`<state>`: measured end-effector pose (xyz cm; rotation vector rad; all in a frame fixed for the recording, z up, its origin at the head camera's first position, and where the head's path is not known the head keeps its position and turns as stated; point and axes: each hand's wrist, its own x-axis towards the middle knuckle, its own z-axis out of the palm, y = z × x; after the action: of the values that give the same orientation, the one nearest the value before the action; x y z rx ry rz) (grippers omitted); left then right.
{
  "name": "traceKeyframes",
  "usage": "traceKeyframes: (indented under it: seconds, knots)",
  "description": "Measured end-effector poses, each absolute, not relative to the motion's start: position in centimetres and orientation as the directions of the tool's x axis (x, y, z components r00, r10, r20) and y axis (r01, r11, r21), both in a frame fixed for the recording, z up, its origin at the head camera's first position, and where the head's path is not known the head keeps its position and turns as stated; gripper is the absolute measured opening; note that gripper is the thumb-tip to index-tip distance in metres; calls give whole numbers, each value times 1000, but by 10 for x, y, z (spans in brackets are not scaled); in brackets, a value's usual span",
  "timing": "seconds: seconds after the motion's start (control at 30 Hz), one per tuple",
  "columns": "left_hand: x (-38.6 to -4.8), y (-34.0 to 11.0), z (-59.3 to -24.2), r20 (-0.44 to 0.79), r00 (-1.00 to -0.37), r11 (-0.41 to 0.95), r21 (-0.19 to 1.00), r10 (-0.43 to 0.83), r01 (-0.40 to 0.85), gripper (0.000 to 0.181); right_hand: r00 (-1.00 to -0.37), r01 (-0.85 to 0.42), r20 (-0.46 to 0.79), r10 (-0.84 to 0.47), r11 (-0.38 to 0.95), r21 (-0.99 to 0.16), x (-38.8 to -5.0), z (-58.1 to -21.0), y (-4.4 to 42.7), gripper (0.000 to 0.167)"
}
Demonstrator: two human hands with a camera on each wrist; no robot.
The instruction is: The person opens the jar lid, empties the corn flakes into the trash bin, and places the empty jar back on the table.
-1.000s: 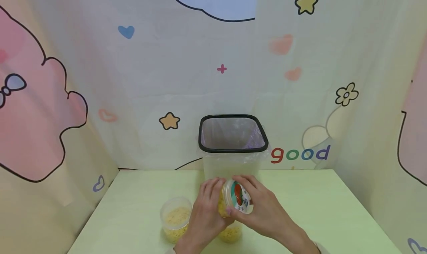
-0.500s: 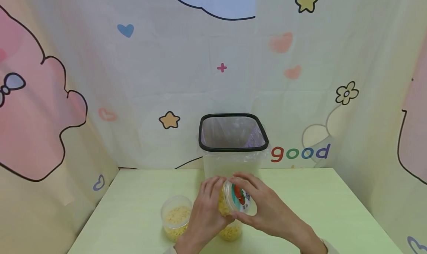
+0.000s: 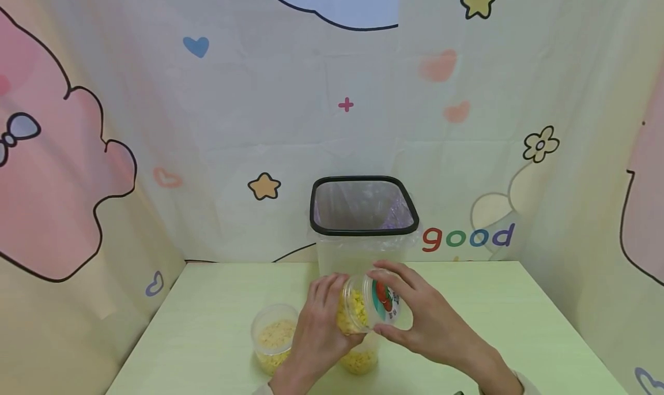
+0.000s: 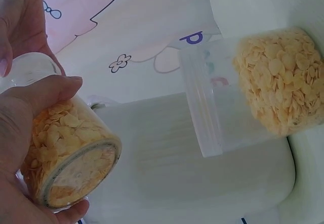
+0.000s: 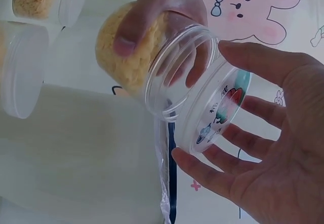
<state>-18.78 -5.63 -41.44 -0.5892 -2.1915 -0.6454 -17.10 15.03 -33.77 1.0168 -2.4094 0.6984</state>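
Observation:
My left hand (image 3: 320, 326) grips a clear jar of yellow flakes (image 3: 350, 311), tilted with its mouth toward the right. In the left wrist view the jar's base (image 4: 83, 173) faces the camera, thumb and fingers around its side. Thumb and fingertips of my right hand (image 3: 441, 320) pinch the rim of a translucent lid (image 3: 385, 297) with a red and green print. The right wrist view shows the lid (image 5: 215, 107) off the threads, tilted beside the jar's mouth (image 5: 177, 72).
Two more jars of flakes stand on the pale green table (image 3: 207, 326): one (image 3: 273, 340) left of my left hand, another (image 3: 359, 360) partly hidden below the hands. Behind them is a bin with a black rim (image 3: 365, 232) and a clear liner, before a patterned cloth.
My right hand has moved slightly right, carrying the lid away from the jar's mouth, so a gap shows between them. My left hand has stayed nearly in place around the jar.

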Motion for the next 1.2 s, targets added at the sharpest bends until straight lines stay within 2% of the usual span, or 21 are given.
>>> traceKeyframes:
  seconds: [0.27, 0.67, 0.93, 1.2]
  knots:
    - [-188, -56, -414, 765, -617, 766, 280, 187, 579, 103, -694, -689, 533, -483, 660, -299, -171, -342, 164, 84]
    - [-191, -58, -415, 780, -598, 765, 270, 182, 585, 104, -749, -616, 501, -433, 733, -288, -178, -360, 191, 83]
    - [-192, -60, -417, 798, -579, 736, 290, 166, 611, 103, -762, -586, 497, -414, 768, -259, -188, -374, 201, 81]
    - [-189, -61, -416, 783, -604, 728, 324, 151, 604, 102, -800, -550, 449, -397, 785, -286, -196, -386, 205, 78]
